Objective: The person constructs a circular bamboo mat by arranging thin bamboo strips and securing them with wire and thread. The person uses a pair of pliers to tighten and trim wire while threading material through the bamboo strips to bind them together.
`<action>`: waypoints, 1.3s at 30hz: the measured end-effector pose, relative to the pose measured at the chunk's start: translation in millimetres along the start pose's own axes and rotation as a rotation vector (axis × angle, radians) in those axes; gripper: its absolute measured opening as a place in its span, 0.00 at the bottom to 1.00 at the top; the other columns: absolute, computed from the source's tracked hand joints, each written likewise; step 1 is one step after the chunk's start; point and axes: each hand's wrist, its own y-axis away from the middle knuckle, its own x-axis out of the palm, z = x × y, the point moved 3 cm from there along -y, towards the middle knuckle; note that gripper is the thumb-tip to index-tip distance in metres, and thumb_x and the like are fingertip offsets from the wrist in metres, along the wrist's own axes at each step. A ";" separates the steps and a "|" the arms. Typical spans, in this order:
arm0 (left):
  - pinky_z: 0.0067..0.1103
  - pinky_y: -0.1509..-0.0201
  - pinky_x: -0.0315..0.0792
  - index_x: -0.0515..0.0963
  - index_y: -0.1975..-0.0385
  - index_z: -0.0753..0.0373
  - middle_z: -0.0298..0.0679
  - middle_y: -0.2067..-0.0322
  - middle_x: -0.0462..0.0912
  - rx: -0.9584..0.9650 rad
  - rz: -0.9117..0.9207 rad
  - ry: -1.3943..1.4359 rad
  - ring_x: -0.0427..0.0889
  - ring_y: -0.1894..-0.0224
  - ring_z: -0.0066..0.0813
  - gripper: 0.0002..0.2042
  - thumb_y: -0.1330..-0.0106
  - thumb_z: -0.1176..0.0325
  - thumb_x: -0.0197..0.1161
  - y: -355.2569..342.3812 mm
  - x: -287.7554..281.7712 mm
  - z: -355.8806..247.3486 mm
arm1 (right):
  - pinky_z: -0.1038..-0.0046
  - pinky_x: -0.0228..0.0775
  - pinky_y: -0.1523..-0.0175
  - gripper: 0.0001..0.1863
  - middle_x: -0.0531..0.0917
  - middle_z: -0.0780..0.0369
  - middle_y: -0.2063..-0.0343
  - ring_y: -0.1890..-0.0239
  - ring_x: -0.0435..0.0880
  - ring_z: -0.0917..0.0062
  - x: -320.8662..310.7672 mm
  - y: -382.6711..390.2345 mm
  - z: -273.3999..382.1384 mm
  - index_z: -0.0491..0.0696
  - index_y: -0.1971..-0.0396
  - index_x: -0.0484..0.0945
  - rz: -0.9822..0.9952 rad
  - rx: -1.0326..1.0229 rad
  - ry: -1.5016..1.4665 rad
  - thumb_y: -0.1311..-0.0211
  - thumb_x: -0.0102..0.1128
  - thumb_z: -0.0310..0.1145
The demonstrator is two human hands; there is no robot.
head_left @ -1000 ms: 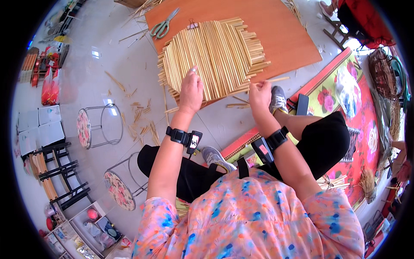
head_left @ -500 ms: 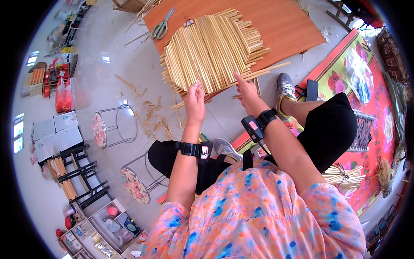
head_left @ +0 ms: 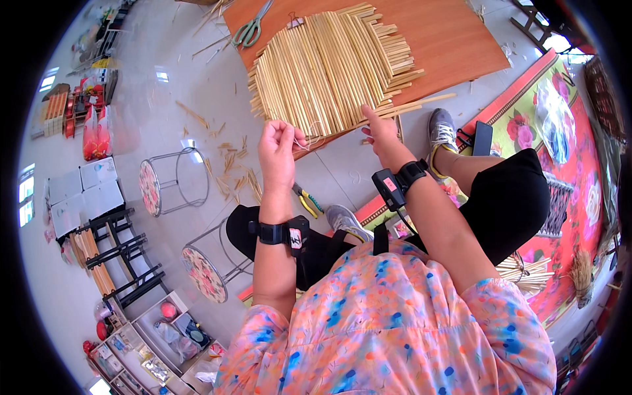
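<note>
A mat of pale straw stalks (head_left: pixel 322 72) lies side by side on the orange-brown board, its left part rounded and its right ends uneven. A black binder clip (head_left: pixel 295 22) grips its far edge. By the mat's near left edge, my left hand (head_left: pixel 279 148) is closed in a pinch on a thin white thread (head_left: pixel 316 137), which loops over the near stalks. My right hand (head_left: pixel 387 139) is at the near right edge, thumb over the stalks and the other fingers lower, holding that edge. Loose longer stalks (head_left: pixel 421 104) stick out beyond it to the right.
Green-handled scissors (head_left: pixel 247 33) lie at the far left of the board (head_left: pixel 454 46). Pliers (head_left: pixel 307 199) and straw offcuts (head_left: pixel 229 158) are on the floor. Two round floral stools (head_left: pixel 150 187) stand left. A straw bundle (head_left: pixel 525 273) and a phone (head_left: pixel 482 138) rest on the red floral mat.
My left hand has moved left and nearer me, off the stalks, drawing the thread into a loop. The right hand remains at the mat's edge. The pliers have come into view beside my left forearm.
</note>
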 end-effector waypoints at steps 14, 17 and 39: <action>0.27 0.59 0.66 0.68 0.70 0.53 0.34 0.67 0.76 -0.759 -0.016 0.356 0.75 0.61 0.31 0.04 0.39 0.66 0.57 17.6 6.8 99.1 | 0.78 0.59 0.72 0.24 0.75 0.69 0.69 0.72 0.75 0.82 0.7 0.8 -2.2 0.56 0.58 0.71 -0.029 0.025 -0.023 0.53 0.66 0.50; 0.29 0.56 0.67 0.68 0.68 0.53 0.37 0.66 0.75 -0.745 -0.109 0.567 0.74 0.57 0.36 0.06 0.39 0.66 0.58 20.2 17.8 115.5 | 0.77 0.61 0.75 0.26 0.76 0.67 0.70 0.74 0.76 0.81 0.3 1.0 -1.2 0.52 0.59 0.72 -0.108 0.002 -0.016 0.56 0.68 0.48; 0.17 0.71 0.62 0.72 0.75 0.58 0.30 0.75 0.76 -0.296 -0.134 -0.157 0.74 0.73 0.18 0.04 0.41 0.68 0.57 13.5 5.0 102.0 | 0.73 0.65 0.81 0.22 0.77 0.63 0.80 0.84 0.74 0.78 2.4 21.9 16.0 0.44 0.71 0.79 -0.305 0.004 0.072 0.61 0.72 0.45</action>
